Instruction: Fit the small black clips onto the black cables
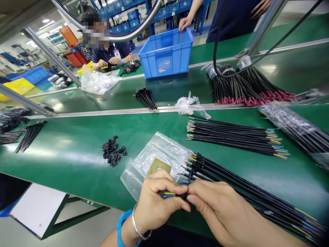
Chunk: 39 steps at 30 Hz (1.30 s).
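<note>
- The green work surface [77,181] is being covered in part by cables, bags and loose parts.
- The blue bin [167,58] is being held at its rim by a standing person's hand [185,24], beyond the rail [115,111].
- Black cables with red ends [231,85] are being bound by clear wrap, at the far right.
- Black cables with fittings [231,176] are being laid side by side, partly hidden by the right hand.
- The loose row of cables [231,135] is being kept apart from them, farther back.
- The clear plastic bag [154,154] is being spread flat, with a yellowish sponge-like square [159,166] being borne on it, just beyond the left hand.
- The right hand [218,202] is being held with thumb and forefinger pinching the black fitting; how its other fingers are being bent cannot be told.
- The left hand [159,199] is being curled, its thumb and forefinger pinching the black cable end; its other fingers are being mostly hidden.
- The small black parts [113,151] are being left heaped, left of the bag.
- The black cable end [169,194], yellow and blue wires showing, is being held between both hands, near the table's front edge.
- The black fitting [184,196] is being partly covered by the fingertips.
</note>
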Each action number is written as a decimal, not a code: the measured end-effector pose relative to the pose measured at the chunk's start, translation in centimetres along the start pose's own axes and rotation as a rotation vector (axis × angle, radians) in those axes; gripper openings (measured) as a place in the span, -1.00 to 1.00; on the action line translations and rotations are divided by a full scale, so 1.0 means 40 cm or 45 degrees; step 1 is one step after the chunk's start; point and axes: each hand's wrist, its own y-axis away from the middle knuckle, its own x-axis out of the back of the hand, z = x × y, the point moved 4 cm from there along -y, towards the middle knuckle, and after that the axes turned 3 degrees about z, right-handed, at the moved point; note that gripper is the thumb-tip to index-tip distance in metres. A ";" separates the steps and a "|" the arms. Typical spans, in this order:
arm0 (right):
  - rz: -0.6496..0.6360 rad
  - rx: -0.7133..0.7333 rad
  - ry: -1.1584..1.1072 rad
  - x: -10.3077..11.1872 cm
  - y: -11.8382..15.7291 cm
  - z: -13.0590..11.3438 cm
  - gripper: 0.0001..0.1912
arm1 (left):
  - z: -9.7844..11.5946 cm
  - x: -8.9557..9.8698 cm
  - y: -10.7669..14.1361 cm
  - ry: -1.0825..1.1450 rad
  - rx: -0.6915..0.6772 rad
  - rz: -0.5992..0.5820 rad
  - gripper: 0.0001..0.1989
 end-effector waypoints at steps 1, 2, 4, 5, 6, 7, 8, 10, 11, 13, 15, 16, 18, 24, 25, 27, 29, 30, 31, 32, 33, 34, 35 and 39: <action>-0.019 -0.019 -0.017 -0.005 0.002 0.000 -0.75 | 0.001 -0.003 -0.001 -0.005 -0.005 -0.015 -0.77; -0.035 -0.037 -0.031 -0.010 0.003 0.000 -0.74 | 0.000 -0.006 -0.001 -0.004 -0.002 -0.028 -0.78; -0.043 -0.045 -0.026 -0.015 0.005 0.002 -0.74 | -0.005 -0.013 0.000 -0.003 0.027 -0.042 -0.79; -0.037 -0.034 0.001 -0.012 0.006 0.004 -0.73 | -0.009 -0.017 0.000 -0.003 0.045 -0.049 -0.79; -0.024 -0.022 0.043 -0.006 0.008 0.008 -0.73 | -0.013 -0.019 0.001 0.006 0.066 -0.055 -0.77; -0.005 -0.016 0.100 0.005 0.010 0.013 -0.73 | -0.017 -0.020 0.001 0.027 0.092 -0.066 -0.73; 0.020 -0.021 0.170 0.020 0.013 0.021 -0.74 | -0.021 -0.017 0.000 0.052 0.122 -0.071 -0.68; 0.080 -0.068 0.339 0.057 0.020 0.044 -0.77 | -0.028 0.004 -0.005 0.093 0.173 -0.051 -0.59; 0.096 -0.111 0.428 0.074 0.023 0.058 -0.78 | -0.031 0.024 -0.008 0.086 0.188 -0.011 -0.59; 0.062 -0.210 0.590 0.096 0.026 0.091 -0.78 | -0.038 0.081 -0.016 -0.008 0.181 0.115 -0.70; -0.073 -0.315 0.710 0.097 0.025 0.122 -0.77 | -0.048 0.151 -0.021 -0.160 0.151 0.260 -0.80; -0.153 -0.364 0.758 0.092 0.024 0.135 -0.78 | -0.054 0.186 -0.021 -0.251 0.136 0.327 -0.82; -0.274 -0.438 0.834 0.081 0.019 0.150 -0.79 | -0.065 0.247 -0.020 -0.442 0.098 0.432 -0.82; -0.388 -0.442 0.780 0.064 0.004 0.129 -0.80 | -0.084 0.345 -0.013 -0.946 0.051 0.542 -0.72; -0.426 -0.463 0.764 0.058 0.002 0.128 -0.80 | -0.089 0.357 -0.014 -1.020 0.060 0.542 -0.70; -0.507 -0.528 0.760 0.045 -0.002 0.131 -0.78 | -0.103 0.380 -0.019 -1.196 0.046 0.502 -0.66; -0.557 -0.571 0.769 0.035 -0.004 0.135 -0.77 | -0.120 0.400 -0.027 -1.405 -0.015 0.411 -0.60; -0.561 -0.576 0.770 0.034 -0.004 0.137 -0.77 | -0.130 0.409 -0.030 -1.499 -0.041 0.353 -0.58; -0.553 -0.572 0.765 0.036 -0.002 0.140 -0.78 | -0.141 0.417 -0.033 -1.574 -0.050 0.295 -0.56; -0.532 -0.563 0.752 0.043 0.001 0.145 -0.79 | -0.151 0.424 -0.035 -1.625 -0.036 0.247 -0.55; -0.492 -0.555 0.736 0.054 0.005 0.154 -0.80 | -0.159 0.431 -0.037 -1.653 -0.006 0.217 -0.56; -0.426 -0.550 0.728 0.069 0.008 0.166 -0.80 | -0.165 0.436 -0.038 -1.667 0.030 0.202 -0.57; -0.339 -0.545 0.735 0.087 0.011 0.183 -0.79 | -0.168 0.439 -0.039 -1.674 0.065 0.197 -0.59; 0.018 -0.502 0.998 0.143 0.006 0.275 -0.73 | -0.166 0.442 -0.044 -1.683 0.181 0.243 -0.66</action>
